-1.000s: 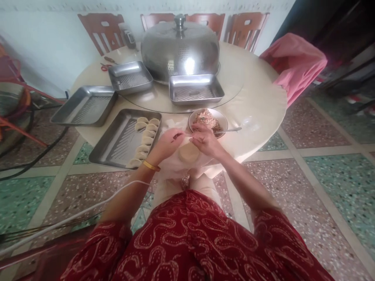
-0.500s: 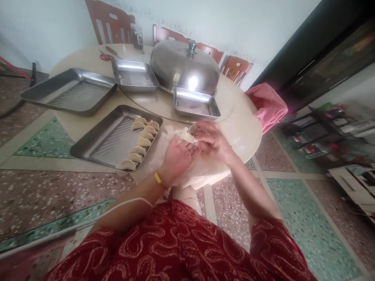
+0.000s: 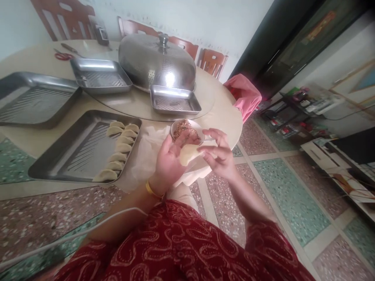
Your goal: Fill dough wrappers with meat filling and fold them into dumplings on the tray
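Note:
A pale round dumpling wrapper (image 3: 190, 154) lies across the fingers of my left hand (image 3: 170, 162), which cups it from below with the thumb up. My right hand (image 3: 218, 154) pinches the wrapper's right edge between thumb and fingers; its index finger is raised. Just beyond both hands stands a bowl (image 3: 175, 125) of minced filling (image 3: 185, 129). A thin light handle (image 3: 206, 140) juts from the bowl's side towards my right fingers; whether they touch it I cannot tell. To the left, several folded dumplings (image 3: 123, 148) line the right side of a metal tray (image 3: 73, 156).
Crumpled pale cloth or paper (image 3: 146, 152) lies between tray and hands. Further back are a small tray (image 3: 175, 102), a second tray (image 3: 101, 78), a large tray (image 3: 35, 97) and a domed metal lid (image 3: 156, 64). Red scissors (image 3: 63, 56) and a knife (image 3: 70, 48) lie back left.
The view has swung right, and things on the table sit further left. My hands have moved apart from their overlap, showing the wrapper and the bowl of filling.

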`<state>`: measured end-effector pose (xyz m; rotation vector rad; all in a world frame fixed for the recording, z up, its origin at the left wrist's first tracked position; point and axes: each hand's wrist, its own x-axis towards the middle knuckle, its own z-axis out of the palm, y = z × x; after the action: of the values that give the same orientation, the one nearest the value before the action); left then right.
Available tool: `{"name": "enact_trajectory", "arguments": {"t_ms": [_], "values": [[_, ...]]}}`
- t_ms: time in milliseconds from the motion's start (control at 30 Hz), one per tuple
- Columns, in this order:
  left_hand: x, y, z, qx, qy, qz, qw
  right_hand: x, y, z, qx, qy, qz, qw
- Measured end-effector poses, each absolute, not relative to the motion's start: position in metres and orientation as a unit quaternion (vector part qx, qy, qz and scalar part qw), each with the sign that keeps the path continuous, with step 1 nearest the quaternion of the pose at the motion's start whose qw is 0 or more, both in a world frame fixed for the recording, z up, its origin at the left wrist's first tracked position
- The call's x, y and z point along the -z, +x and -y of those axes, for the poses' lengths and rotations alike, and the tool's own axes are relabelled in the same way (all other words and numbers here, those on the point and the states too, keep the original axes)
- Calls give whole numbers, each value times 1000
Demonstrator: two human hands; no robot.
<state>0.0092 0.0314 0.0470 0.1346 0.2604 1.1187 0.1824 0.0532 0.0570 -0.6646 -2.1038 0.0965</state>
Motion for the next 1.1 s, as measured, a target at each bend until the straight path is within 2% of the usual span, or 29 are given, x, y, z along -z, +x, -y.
{"name": "enact_trajectory", "arguments": {"t_ms": [233,300,400,533,667,767,933,1100], "values": [[-38,15,-25,-477,44,-119,870,-73,176,-84,-378,-338,789,347],[-39,12,-24,-487,51,-120,864,-71,175,-92,-430,-361,753,343],[-37,8,-27,-487,65,-147,858,-72,174,-100,-443,-350,742,360],[-29,8,-30,-462,44,-223,858,-76,169,-96,-354,-306,797,382],[-30,7,-29,-479,34,-189,856,-59,164,-69,-127,-281,886,347],[-36,4,-26,-494,44,-136,858,-38,169,-44,-10,-240,915,325],[-40,6,-22,-492,45,-123,861,-19,181,-19,38,-285,881,374],[-33,15,-20,-496,48,-124,858,-7,171,-17,56,-308,879,359]]}}
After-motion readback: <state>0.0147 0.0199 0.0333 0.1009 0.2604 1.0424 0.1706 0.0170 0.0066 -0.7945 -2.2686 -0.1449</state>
